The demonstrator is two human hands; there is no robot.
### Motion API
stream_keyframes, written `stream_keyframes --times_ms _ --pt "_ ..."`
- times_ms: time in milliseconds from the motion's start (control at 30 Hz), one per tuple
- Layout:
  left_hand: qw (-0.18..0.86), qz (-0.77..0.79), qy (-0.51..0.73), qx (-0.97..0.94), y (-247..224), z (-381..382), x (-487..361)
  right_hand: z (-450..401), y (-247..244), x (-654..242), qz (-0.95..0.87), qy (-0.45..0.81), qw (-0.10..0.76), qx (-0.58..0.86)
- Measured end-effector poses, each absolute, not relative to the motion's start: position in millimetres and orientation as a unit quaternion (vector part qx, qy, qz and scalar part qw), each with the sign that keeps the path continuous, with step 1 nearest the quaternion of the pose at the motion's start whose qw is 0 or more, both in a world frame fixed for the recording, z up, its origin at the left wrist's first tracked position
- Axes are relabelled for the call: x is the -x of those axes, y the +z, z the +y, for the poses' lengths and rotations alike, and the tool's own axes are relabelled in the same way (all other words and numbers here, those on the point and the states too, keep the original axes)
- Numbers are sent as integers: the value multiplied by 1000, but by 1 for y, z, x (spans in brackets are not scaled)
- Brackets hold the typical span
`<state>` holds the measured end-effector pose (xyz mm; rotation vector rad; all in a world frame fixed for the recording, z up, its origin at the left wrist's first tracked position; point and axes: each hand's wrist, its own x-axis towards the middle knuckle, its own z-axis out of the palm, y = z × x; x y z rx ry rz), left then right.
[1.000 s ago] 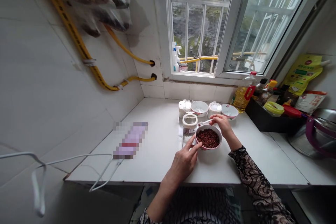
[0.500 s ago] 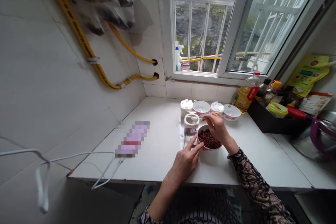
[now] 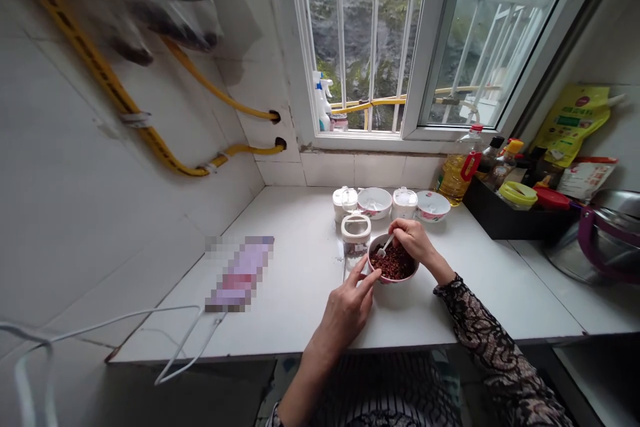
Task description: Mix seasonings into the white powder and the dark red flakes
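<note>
A bowl [image 3: 415,272] of dark red-brown bits stands on the white counter. My right hand [image 3: 412,240] pinches a small white spoon [image 3: 385,248], whose tip is down inside the bowl at its upper left. With thumb and forefinger apart, my left hand [image 3: 351,303] touches the bowl's near left rim. Just left of the bowl is an open jar with a pale rim [image 3: 356,235]. Behind stand two white lidded containers [image 3: 345,201] [image 3: 405,200] and two bowls with floral patterns [image 3: 375,203] [image 3: 433,207].
An oil bottle [image 3: 457,170] stands by a black box [image 3: 510,217] of condiments. A metal pot [image 3: 585,247] is at the right. A blurred purple item [image 3: 243,275] and a white wire [image 3: 183,340] lie at the left. Bags [image 3: 165,0] hang above the yellow pipe [image 3: 115,87].
The spoon in my right hand has moved from above the open jar down into the bowl. My left hand still touches the bowl. The camera view has shifted slightly.
</note>
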<state>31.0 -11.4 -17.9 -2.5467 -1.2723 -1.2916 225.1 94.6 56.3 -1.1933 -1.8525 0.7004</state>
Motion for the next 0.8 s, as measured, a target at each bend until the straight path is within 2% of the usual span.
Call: stream_keyframes --times_ms 300,800 --pt "13 -406 -411 816 -16 -12 -31 102 61 -233 -606 420 469 487" --pt "6 -401 -412 818 -16 -13 -30 103 60 -235 -573 444 492 483"
